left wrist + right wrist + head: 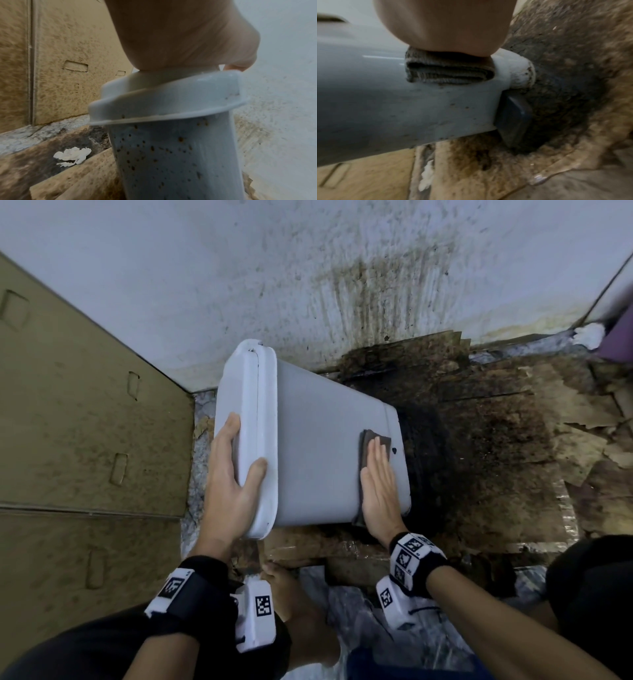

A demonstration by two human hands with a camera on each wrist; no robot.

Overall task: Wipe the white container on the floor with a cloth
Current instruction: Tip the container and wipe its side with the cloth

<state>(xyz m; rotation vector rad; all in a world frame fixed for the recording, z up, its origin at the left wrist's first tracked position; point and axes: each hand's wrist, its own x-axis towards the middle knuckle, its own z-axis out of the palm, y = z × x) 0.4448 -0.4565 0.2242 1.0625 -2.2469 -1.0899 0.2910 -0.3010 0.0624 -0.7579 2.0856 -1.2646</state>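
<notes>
- The white container [315, 440] lay tipped on its side over the stained floor [496, 440], close to the wall, its lid end toward the person.
- The left hand [233, 474] gripped the lid rim, fingers [227, 429] and thumb curled round it.
- The right hand [378, 484] lay flat, fingers straight, pressing the folded grey cloth [371, 440] on the upper side near the base.
- Risk, as a judgement: a hard stroke could roll the container (brown specks dotted its sides) onto the grime, or slide the cloth off the base edge.

White container [318, 446] w/ brown specks, grey cloth [371, 441], tan speckled cardboard [85, 419], dark-stained floor [479, 419].
</notes>
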